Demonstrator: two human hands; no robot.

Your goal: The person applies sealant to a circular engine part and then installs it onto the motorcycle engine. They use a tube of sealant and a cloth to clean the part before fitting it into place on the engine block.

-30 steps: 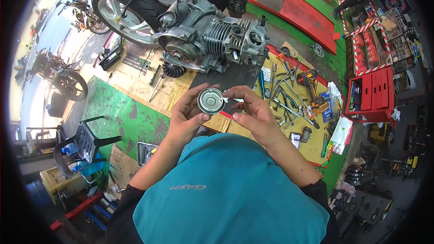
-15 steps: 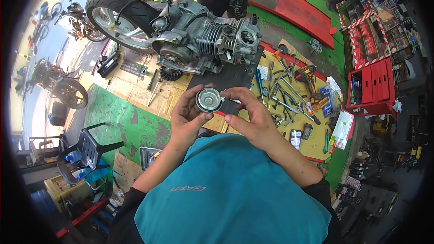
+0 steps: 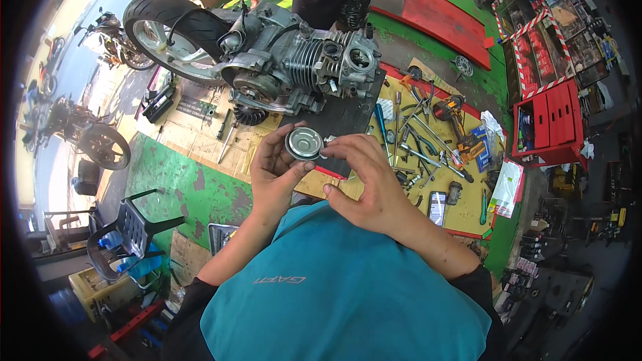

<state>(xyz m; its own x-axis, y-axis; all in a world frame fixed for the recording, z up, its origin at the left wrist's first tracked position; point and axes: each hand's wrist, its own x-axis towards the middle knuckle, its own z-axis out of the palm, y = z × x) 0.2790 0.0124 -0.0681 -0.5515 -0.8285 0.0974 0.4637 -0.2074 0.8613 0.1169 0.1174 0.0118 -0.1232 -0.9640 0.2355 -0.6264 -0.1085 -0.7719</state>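
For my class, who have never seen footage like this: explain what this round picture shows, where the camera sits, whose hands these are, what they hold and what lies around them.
The camera is worn on a person's head and looks straight down, so the wide lens bends everything into a circle. The teal shirt at the bottom is the wearer's own. Both bare hands rise from below: the left hand holds a small round silver metal part in its fingers, and the right hand touches the part's edge from the other side. Beyond them, on a dark mat, lies a grey scooter engine with its black rear tyre attached. To the right, a yellow board carries scattered wrenches, screwdrivers and a power drill. A red drawer chest stands further right, and another person's legs show at the top edge.
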